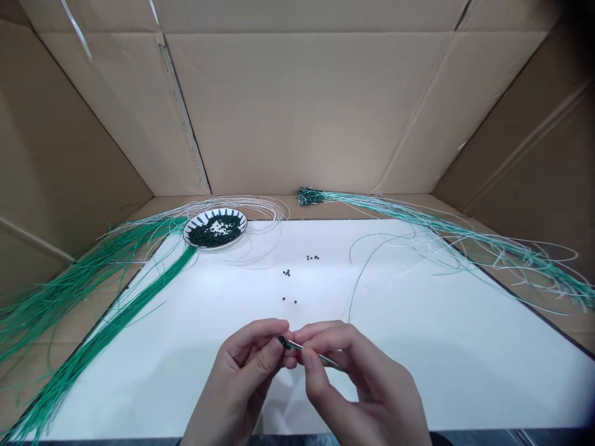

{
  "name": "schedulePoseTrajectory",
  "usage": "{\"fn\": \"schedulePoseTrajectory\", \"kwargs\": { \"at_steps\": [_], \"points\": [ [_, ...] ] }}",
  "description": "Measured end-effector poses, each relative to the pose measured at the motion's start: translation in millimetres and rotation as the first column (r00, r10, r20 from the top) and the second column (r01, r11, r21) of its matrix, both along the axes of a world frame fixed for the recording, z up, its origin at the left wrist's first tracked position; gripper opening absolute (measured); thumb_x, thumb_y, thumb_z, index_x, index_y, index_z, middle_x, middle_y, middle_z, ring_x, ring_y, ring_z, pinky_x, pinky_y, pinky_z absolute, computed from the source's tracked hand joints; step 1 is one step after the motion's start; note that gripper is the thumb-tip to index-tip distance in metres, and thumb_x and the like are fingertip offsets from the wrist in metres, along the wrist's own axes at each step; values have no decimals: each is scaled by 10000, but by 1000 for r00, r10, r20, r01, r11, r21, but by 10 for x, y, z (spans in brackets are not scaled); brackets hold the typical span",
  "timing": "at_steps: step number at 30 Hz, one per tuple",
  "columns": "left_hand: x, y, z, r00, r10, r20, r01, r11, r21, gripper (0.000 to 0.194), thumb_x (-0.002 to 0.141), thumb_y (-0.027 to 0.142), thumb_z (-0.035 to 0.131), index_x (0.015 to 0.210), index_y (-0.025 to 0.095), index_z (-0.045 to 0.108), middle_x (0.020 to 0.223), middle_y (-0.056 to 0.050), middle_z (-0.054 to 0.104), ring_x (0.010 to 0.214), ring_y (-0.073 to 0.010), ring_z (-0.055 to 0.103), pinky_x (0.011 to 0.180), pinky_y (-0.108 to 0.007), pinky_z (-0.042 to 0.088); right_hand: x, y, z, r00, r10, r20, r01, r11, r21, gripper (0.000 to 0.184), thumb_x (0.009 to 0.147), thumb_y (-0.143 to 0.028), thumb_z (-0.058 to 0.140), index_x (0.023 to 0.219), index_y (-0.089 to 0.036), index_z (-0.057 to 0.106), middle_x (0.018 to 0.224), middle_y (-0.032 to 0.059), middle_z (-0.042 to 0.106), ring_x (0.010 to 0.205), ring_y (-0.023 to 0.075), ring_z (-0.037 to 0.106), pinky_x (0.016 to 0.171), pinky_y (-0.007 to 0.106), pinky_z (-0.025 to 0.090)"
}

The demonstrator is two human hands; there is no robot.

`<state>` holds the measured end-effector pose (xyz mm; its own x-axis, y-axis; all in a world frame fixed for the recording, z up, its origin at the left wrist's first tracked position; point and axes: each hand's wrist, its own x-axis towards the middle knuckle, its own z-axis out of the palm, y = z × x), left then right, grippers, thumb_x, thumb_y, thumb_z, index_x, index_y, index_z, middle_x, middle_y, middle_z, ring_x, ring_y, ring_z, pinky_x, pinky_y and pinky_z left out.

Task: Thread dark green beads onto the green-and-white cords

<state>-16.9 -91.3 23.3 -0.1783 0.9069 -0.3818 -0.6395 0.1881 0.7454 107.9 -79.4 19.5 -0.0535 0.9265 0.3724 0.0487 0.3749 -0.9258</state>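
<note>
1. Green strands (118,323) lie lengthwise at frame left, presumably to leave my working area unobstructed.
2. The plate (199,219), upper left of centre, contains dark beads (223,238); its rim likely limits rolling.
3. My left hand (244,371), lower centre, pinches a dark green cluster (284,342), apparently steadying it; fingers curl inward.
4. My right hand (367,378), lower right of centre, grips a thin strand (331,362) between thumb and forefinger, angled toward the cluster, probably for alignment.

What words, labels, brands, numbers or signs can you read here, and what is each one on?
None that can be read. The cardboard walls and white work surface show no lettering; the plate shows only stripes along its rim. No marking shows on the small dark green piece being held.
</note>
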Motion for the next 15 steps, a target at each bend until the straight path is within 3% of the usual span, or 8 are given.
{"fn": "schedulePoseTrajectory", "kwargs": {
  "at_steps": [7,15],
  "points": [
    [-43,-19,-33,999,-3,48,3,1000,-6,331,436,345,1024,686,233,839,626,20,778,573,-76,680,633,-122,541,-41,-21,1,998,-25,51,23,999,42,183,841,-85,617,780,-253,658,813,-22,775,775,137,762,709,181,645],
    [-71,-20,-84,994,27,109,-20,997,-69,355,425,326,1029,707,233,832,667,32,768,590,-70,672,657,-134,561,-78,-44,-33,994,-43,97,42,999,18,133,849,-133,616,775,-239,646,827,21,794,740,175,770,706,259,680]
  ]
}}
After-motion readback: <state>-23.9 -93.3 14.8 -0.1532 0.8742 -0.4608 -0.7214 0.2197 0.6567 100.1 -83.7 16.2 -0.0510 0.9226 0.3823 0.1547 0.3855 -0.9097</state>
